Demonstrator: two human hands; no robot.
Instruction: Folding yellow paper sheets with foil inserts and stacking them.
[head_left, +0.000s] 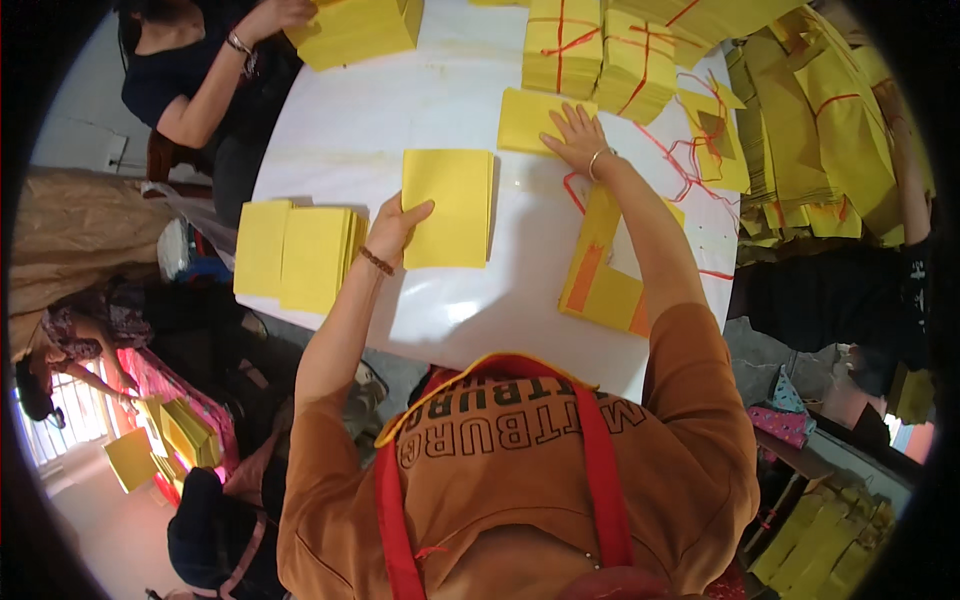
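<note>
My left hand [392, 228] grips the left edge of a thin stack of yellow paper [447, 205], thumb on top, over the white table. My right hand [580, 142] lies open with fingers spread on another yellow paper pile [522, 118] farther back. Just beyond that pile stand two thick yellow paper bundles [560, 62] tied with red string. To the left of my left hand, two yellow stacks [318, 255] overlap at the table's edge. Beneath my right forearm lies a yellow piece with orange patches [590, 268], partly covered by the arm.
Loose red strings [690, 175] tangle on the right of the white table [345, 120]. Large yellow paper heaps [815, 120] rise beyond it. At the back left, a co-worker's hand [288, 12] touches a yellow stack [368, 35]. More people are at the left and right.
</note>
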